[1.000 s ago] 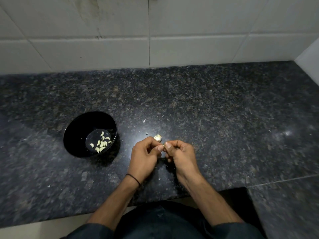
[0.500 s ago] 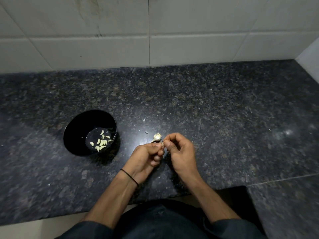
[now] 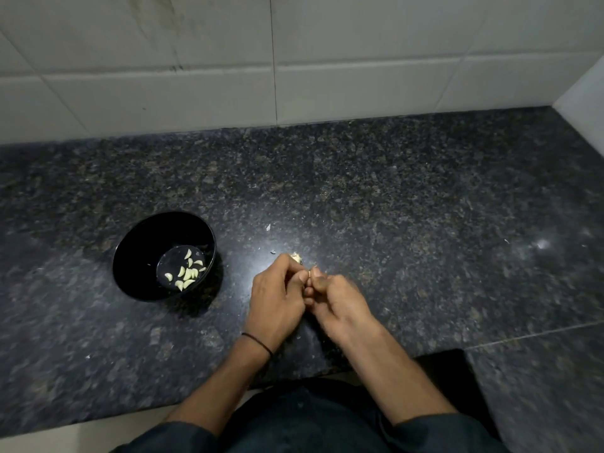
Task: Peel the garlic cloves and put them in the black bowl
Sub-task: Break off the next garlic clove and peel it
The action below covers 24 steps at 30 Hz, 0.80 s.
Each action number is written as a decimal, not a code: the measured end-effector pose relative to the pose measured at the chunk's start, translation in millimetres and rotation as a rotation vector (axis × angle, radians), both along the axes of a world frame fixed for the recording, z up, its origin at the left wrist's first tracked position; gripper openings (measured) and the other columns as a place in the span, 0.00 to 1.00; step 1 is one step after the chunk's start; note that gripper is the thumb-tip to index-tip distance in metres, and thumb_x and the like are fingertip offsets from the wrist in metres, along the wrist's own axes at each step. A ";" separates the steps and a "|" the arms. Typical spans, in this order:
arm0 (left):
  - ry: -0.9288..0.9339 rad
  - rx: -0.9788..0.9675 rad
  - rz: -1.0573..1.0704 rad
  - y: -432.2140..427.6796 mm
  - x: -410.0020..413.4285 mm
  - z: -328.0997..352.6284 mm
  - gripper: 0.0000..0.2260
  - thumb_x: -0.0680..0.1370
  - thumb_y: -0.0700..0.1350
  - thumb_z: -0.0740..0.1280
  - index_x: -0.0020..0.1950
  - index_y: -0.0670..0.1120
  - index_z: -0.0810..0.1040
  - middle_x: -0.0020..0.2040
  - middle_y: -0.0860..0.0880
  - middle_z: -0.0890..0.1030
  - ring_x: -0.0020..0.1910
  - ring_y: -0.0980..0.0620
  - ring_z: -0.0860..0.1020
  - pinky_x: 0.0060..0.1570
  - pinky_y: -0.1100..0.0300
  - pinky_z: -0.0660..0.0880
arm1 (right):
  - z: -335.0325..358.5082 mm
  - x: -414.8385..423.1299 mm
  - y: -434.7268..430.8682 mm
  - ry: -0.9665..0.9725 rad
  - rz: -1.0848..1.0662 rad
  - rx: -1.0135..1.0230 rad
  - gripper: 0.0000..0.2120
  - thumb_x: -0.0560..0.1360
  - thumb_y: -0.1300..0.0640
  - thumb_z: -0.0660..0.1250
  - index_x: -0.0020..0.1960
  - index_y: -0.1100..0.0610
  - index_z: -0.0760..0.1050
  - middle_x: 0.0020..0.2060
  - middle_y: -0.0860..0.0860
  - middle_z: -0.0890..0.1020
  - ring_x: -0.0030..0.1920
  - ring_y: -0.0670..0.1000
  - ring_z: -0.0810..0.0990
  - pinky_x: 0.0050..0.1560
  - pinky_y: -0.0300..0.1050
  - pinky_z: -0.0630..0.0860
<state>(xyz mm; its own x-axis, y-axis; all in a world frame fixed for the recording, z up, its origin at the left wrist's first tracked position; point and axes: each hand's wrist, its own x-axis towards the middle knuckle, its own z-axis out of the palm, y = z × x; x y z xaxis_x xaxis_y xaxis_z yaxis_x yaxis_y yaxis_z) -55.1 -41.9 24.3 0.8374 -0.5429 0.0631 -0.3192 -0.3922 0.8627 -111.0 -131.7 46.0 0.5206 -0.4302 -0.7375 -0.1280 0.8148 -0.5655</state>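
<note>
The black bowl point(image 3: 137, 253) stands on the dark granite counter at the left, with several pale peeled cloves point(image 3: 187, 273) lying in its bottom. To its right my left hand point(image 3: 277, 295) and my right hand point(image 3: 340, 299) meet fingertip to fingertip over the counter. Between the pinched fingertips a small garlic clove point(image 3: 309, 273) shows only as a sliver. A pale lump of garlic point(image 3: 296, 256) peeks out just behind my left hand's knuckles; whether it lies on the counter or is held I cannot tell.
Small white flecks of garlic skin point(image 3: 268, 227) lie on the granite counter point(image 3: 425, 223) behind the hands. A tiled wall point(image 3: 294, 60) closes the back, and a white side wall point(image 3: 581, 103) the far right. The counter's front edge runs just below my wrists.
My hands have drawn together again and shifted slightly nearer me. The right hand is motion-blurred. The pale garlic lump now sits more hidden behind my left knuckles.
</note>
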 end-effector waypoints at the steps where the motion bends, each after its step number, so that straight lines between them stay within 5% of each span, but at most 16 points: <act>1: 0.148 -0.011 0.035 -2.1 1.6 -1.1 0.07 0.77 0.40 0.69 0.40 0.48 0.77 0.33 0.54 0.81 0.34 0.57 0.78 0.38 0.61 0.72 | -5.0 -2.5 1.3 0.030 0.028 -0.235 0.12 0.81 0.66 0.61 0.40 0.61 0.76 0.28 0.51 0.76 0.29 0.46 0.71 0.28 0.37 0.68; 3: 0.426 -0.080 0.075 -7.8 3.2 1.3 0.10 0.78 0.42 0.69 0.37 0.46 0.77 0.30 0.53 0.78 0.29 0.54 0.73 0.35 0.58 0.70 | -14.8 -8.3 -0.8 0.076 0.109 -0.712 0.10 0.79 0.65 0.66 0.40 0.56 0.77 0.29 0.44 0.78 0.32 0.43 0.73 0.33 0.37 0.70; 5: 0.685 -0.159 0.102 -11.9 2.2 5.9 0.13 0.80 0.39 0.66 0.35 0.44 0.75 0.28 0.50 0.73 0.26 0.55 0.67 0.28 0.61 0.65 | -19.4 -11.6 -4.7 0.054 0.167 -0.979 0.11 0.78 0.65 0.68 0.40 0.52 0.77 0.31 0.41 0.79 0.33 0.40 0.74 0.37 0.36 0.71; 8: 0.966 -0.237 0.077 -10.4 5.2 10.6 0.13 0.81 0.37 0.63 0.37 0.43 0.77 0.28 0.50 0.72 0.24 0.58 0.64 0.22 0.68 0.59 | -18.7 -14.8 -5.3 0.010 0.194 -1.145 0.11 0.78 0.65 0.68 0.42 0.51 0.76 0.35 0.42 0.79 0.36 0.40 0.76 0.38 0.33 0.69; 14: 1.165 -0.267 0.030 -10.2 12.3 8.1 0.11 0.82 0.37 0.59 0.41 0.43 0.75 0.27 0.51 0.70 0.25 0.57 0.63 0.20 0.67 0.58 | -20.0 -16.9 -7.9 -0.037 0.226 -1.329 0.09 0.77 0.68 0.67 0.44 0.54 0.77 0.40 0.42 0.78 0.42 0.37 0.76 0.43 0.27 0.68; 19: 1.119 -0.265 0.018 -9.3 10.5 9.1 0.12 0.82 0.37 0.59 0.40 0.43 0.75 0.29 0.50 0.70 0.26 0.56 0.64 0.22 0.67 0.59 | -21.9 -15.5 -10.8 -0.051 0.245 -1.166 0.09 0.78 0.67 0.67 0.44 0.53 0.77 0.37 0.42 0.80 0.39 0.40 0.77 0.42 0.33 0.72; 21: 0.917 -0.240 0.040 -8.7 8.4 3.7 0.12 0.82 0.36 0.62 0.39 0.43 0.75 0.30 0.48 0.73 0.29 0.54 0.67 0.27 0.65 0.66 | -21.5 -12.4 -10.7 -0.070 0.213 -0.900 0.08 0.79 0.65 0.67 0.44 0.55 0.77 0.34 0.44 0.81 0.36 0.44 0.77 0.39 0.39 0.74; 24: 0.544 -0.144 0.028 -6.5 8.4 -5.4 0.08 0.78 0.43 0.66 0.39 0.47 0.78 0.32 0.47 0.81 0.33 0.45 0.78 0.40 0.49 0.78 | -19.6 -8.2 -11.2 -0.065 0.161 -0.598 0.06 0.80 0.64 0.67 0.45 0.58 0.78 0.31 0.51 0.81 0.33 0.49 0.76 0.35 0.45 0.71</act>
